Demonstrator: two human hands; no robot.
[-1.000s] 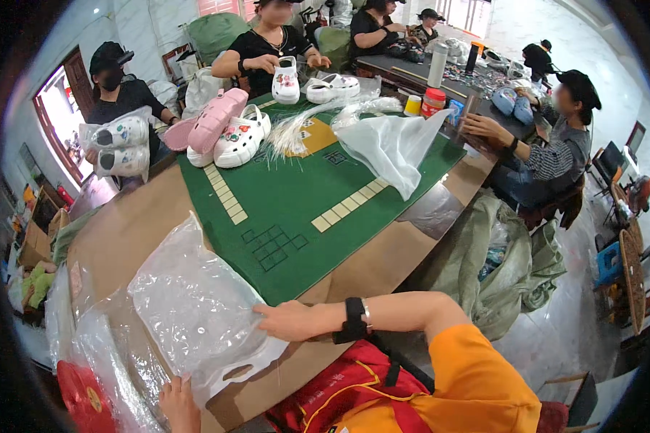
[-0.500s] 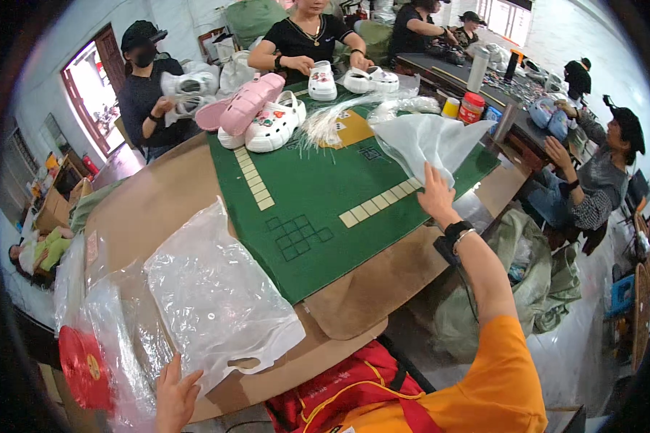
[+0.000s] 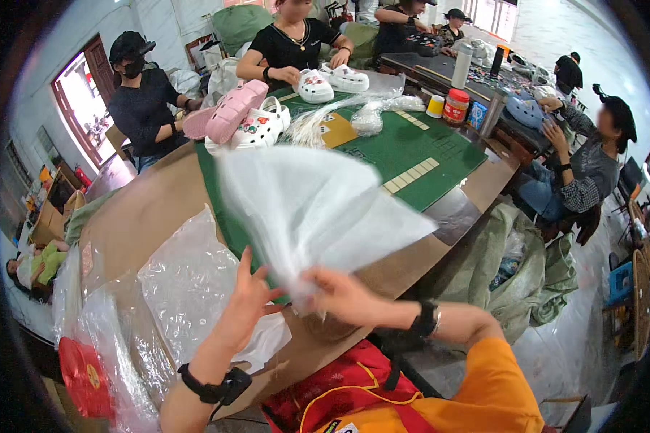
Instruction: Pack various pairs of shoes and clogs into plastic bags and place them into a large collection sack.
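My right hand (image 3: 343, 297) pinches the gathered near end of a thin white packing sheet (image 3: 318, 195). The sheet fans out above the table, blurred by motion, and covers part of the green mat. Close to that gathered end is my left hand (image 3: 244, 307), fingers apart; I cannot tell whether it touches the sheet. A clear plastic bag (image 3: 177, 278) lies flat on the brown cardboard table top (image 3: 137, 195), partly behind my left hand. Beyond the fan, pink clogs (image 3: 237, 112) rest against a white clog with charms (image 3: 261, 130).
Across the table a person in black handles white clogs (image 3: 316, 86). White strands (image 3: 310, 126), a red-lidded jar (image 3: 456, 107) and a metal flask (image 3: 494, 114) stand or lie around the green mat (image 3: 448, 148). A red tape roll (image 3: 85, 375) is at lower left, a large sack (image 3: 477, 267) at right.
My right hand has brought the white sheet from the mat's far right to the middle in front of me. My left hand has risen from the plastic bag toward it.
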